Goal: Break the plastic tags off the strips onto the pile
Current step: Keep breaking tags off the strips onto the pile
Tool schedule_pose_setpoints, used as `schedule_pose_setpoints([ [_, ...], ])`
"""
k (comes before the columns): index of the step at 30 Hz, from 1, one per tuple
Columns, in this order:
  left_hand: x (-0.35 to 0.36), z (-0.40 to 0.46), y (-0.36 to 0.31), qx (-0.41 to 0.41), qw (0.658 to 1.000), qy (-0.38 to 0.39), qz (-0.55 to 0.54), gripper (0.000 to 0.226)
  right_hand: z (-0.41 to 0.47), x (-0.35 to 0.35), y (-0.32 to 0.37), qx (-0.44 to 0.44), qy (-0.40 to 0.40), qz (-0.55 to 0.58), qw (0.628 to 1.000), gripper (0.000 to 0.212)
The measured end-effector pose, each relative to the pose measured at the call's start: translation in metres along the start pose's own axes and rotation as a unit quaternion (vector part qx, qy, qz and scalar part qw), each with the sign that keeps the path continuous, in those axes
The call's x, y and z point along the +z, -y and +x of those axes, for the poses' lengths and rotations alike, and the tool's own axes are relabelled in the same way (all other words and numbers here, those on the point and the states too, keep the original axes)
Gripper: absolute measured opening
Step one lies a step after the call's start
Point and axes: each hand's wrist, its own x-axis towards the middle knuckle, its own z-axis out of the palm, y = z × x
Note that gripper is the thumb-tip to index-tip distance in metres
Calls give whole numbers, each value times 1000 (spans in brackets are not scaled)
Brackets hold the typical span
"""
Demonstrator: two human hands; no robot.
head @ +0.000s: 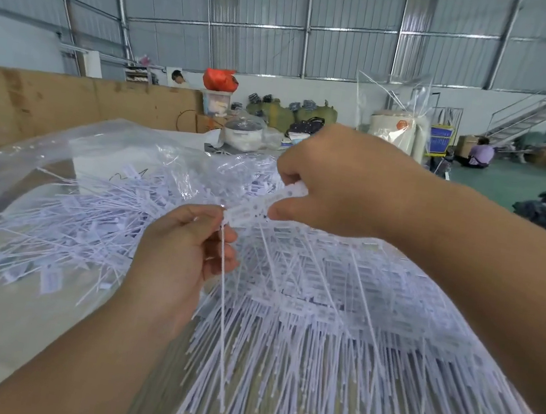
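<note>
Two hands work one strip point(265, 206): my right hand point(333, 183) grips it steady while my left hand point(183, 251) pinches its end tag point(233, 218) to snap free above the pile point(67, 216) lying left.

I am in a big shed with corrugated metal walls point(261, 9) on a grey steel frame, lit by even daylight. Ahead of me a brown cardboard partition point(72, 96) stands in front of a low white wall point(348, 88) lined with green sacks point(297, 113) and a red bag point(220, 80) on a box. To my right the floor point(494, 182) is green, and a metal staircase point(545, 106) climbs toward the corner.
</note>
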Motion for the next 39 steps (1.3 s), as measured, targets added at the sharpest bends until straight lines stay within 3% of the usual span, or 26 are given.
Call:
schedule_pose_setpoints([
  [7,-6,-1,-11,133,987,-85,23,26,14,-2,0,16,12,-23,1000,41],
  [10,-14,1,-16,143,985,-99,7,27,11,9,-5,48,73,-16,996,65],
  [12,-20,4,-18,137,985,-102,-4,28,8,15,-8,72,88,30,993,58],
  [14,-24,7,-18,124,986,-107,-12,29,5,16,-9,69,47,27,996,49],
  [18,-25,10,-15,109,988,-113,-3,25,4,11,2,49,-59,7,997,53],
  [21,-23,10,-12,71,993,-91,-22,21,6,4,7,33,-78,18,996,50],
  [26,-21,12,-9,16,998,-3,-58,11,10,-16,9,23,-21,34,999,48],
  [29,-24,14,-7,-30,997,30,-70,19,10,-23,10,41,35,57,997,46],
  [33,-30,19,-5,-67,995,-2,-70,12,2,-18,8,106,161,75,978,40],
  [35,-33,22,-5,-65,994,-33,-79,8,-4,-11,5,138,198,64,968,48],
  [37,-33,23,-5,-55,995,-48,-74,11,-11,-1,4,173,205,37,963,66],
  [39,-31,22,-3,-53,993,-48,-88,10,-19,9,6,184,183,-2,966,64],
])
